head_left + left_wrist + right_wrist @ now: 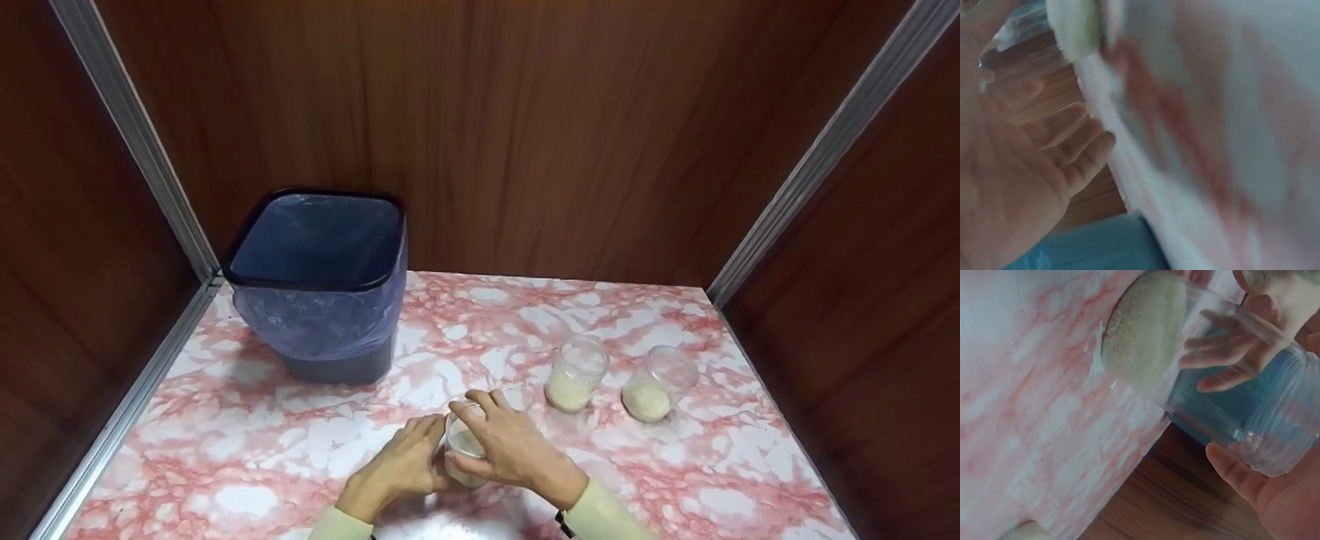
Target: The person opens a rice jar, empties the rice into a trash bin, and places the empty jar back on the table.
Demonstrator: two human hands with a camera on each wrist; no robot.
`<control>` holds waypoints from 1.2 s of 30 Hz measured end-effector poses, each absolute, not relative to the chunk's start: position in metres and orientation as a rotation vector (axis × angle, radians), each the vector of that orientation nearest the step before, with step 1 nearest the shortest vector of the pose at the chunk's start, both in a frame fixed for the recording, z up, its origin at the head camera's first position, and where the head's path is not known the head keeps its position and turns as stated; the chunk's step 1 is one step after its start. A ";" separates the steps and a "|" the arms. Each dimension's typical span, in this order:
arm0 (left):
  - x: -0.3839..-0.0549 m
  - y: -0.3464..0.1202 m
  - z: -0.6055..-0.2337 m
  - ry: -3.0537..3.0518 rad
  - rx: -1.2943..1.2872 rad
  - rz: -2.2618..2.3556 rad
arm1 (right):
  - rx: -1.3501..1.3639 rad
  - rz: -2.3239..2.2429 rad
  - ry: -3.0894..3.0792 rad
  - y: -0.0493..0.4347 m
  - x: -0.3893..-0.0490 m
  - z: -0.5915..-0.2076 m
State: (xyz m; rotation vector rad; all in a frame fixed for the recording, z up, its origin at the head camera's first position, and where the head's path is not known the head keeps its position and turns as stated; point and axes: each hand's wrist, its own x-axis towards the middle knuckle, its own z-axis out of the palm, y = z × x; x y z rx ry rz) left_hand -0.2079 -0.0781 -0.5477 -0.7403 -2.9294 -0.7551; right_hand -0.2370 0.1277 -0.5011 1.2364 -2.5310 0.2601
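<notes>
Right hand (517, 446) curls over the rim of a clear jar (463, 439), thumb on near side, fingers across top, gripping it; left hand (401, 465) beside same jar, fingers loosely spread, contact hard to confirm as the wrist view is blurry. Jar upright on marbled table (247, 499), pale grainy stuff (1145, 332) at bottom. Two similar jars, middle one (576, 375) and rightmost one (671, 371), stand to the right, also part-filled. Bin (337, 369) back left, blue liner (322, 319) inside
</notes>
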 end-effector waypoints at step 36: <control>-0.213 -0.016 -0.473 -2.217 -0.908 -0.991 | 1.139 0.418 -2.268 0.152 -0.221 -0.384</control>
